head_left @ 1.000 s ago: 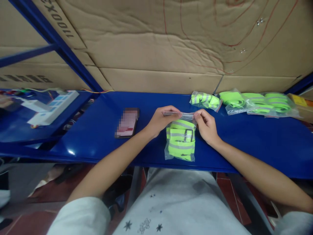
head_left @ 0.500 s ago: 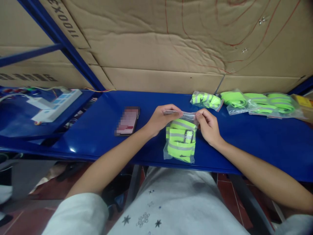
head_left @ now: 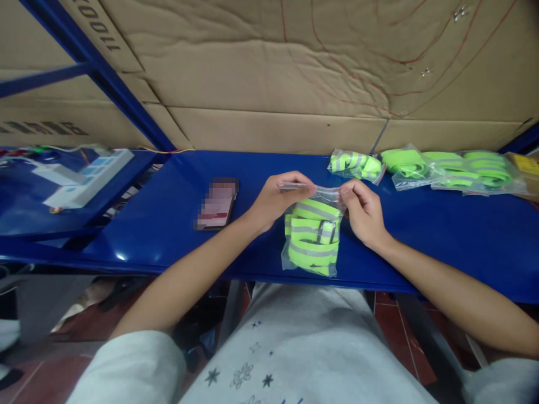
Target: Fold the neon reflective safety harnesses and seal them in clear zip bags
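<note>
A clear plastic zip bag (head_left: 287, 257) hangs upright at the front of the blue table, its top edge stretched between both hands. Inside it lies a folded neon-green reflective strap (head_left: 312, 248) with grey stripes and a dark buckle. My left hand (head_left: 281, 197) pinches the left part of the bag's top edge between thumb and fingers. The right top corner is pinched by my right hand (head_left: 362, 212), whose fingers are curled. Whether the bag's lower end touches the table I cannot tell.
Several bagged green straps (head_left: 405, 163) lie in a row at the table's back right, beside a yellow item (head_left: 525, 164). A phone (head_left: 217, 205) rests left of my hands. Farther left is a white power strip (head_left: 90, 179). A cardboard sheet (head_left: 252, 84) stands behind the blue table (head_left: 455, 247).
My right hand has shifted slightly to the right along with the bag's corner. Both hands keep their pinch on the bag. The whole view has tilted a little.
</note>
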Tool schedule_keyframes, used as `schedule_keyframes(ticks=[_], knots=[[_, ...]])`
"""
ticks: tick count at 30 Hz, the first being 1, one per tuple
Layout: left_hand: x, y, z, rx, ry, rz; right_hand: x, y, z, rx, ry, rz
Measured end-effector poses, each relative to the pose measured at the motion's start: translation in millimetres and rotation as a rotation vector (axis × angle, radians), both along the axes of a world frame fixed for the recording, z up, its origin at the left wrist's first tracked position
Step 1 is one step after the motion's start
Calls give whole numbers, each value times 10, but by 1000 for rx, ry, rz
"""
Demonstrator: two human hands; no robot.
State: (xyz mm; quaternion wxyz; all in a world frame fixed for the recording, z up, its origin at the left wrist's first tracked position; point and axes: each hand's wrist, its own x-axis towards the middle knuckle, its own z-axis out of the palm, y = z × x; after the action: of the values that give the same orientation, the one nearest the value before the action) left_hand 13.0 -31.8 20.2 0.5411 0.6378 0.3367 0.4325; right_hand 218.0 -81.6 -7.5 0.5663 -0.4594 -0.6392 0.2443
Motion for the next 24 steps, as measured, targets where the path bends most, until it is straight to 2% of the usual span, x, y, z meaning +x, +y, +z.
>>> schedule_keyframes(ticks=[7, 17, 24], knots=[[-2, 32, -48, 1, -15, -24, 14, 38, -38, -32, -12, 4], [-43, 74, -24, 55, -15, -11, 1, 40, -12, -16, 9, 18], [-28, 106, -80, 12, -7, -36, 21, 76, -78, 10, -38, -25]])
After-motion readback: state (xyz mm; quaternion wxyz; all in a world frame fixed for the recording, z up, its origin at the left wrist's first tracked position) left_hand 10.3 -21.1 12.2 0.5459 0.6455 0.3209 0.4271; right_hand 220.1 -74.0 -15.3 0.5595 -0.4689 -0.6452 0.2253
